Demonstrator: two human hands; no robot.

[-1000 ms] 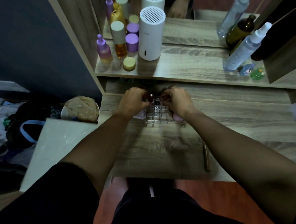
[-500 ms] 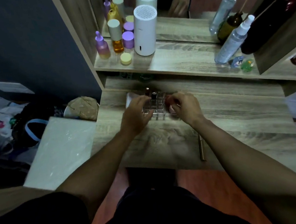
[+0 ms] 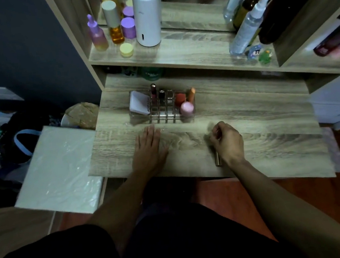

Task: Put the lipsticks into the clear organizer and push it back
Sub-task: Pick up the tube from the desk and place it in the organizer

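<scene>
The clear organizer (image 3: 165,119) stands on the wooden desk (image 3: 271,139), near its back. Two dark lipsticks (image 3: 153,90) stand upright in its rear slots, beside a white compact (image 3: 139,104), a red sponge (image 3: 180,99) and a pink sponge (image 3: 187,108). My left hand (image 3: 150,149) lies flat on the desk just in front of the organizer, fingers apart, holding nothing. My right hand (image 3: 228,142) is curled around a metallic lipstick tube (image 3: 217,160) that lies on the desk near the front edge; most of the tube is hidden under the hand.
A shelf above the desk carries a white cylinder (image 3: 147,15), purple and amber bottles (image 3: 115,29) and clear spray bottles (image 3: 246,26), with a mirror behind. A white box (image 3: 58,170) sits left of the desk. The desk's front edge is close to my wrists.
Both hands have come off the organizer and drawn back toward me. The right hand has dropped onto the metallic tube near the front edge; the left now rests flat.
</scene>
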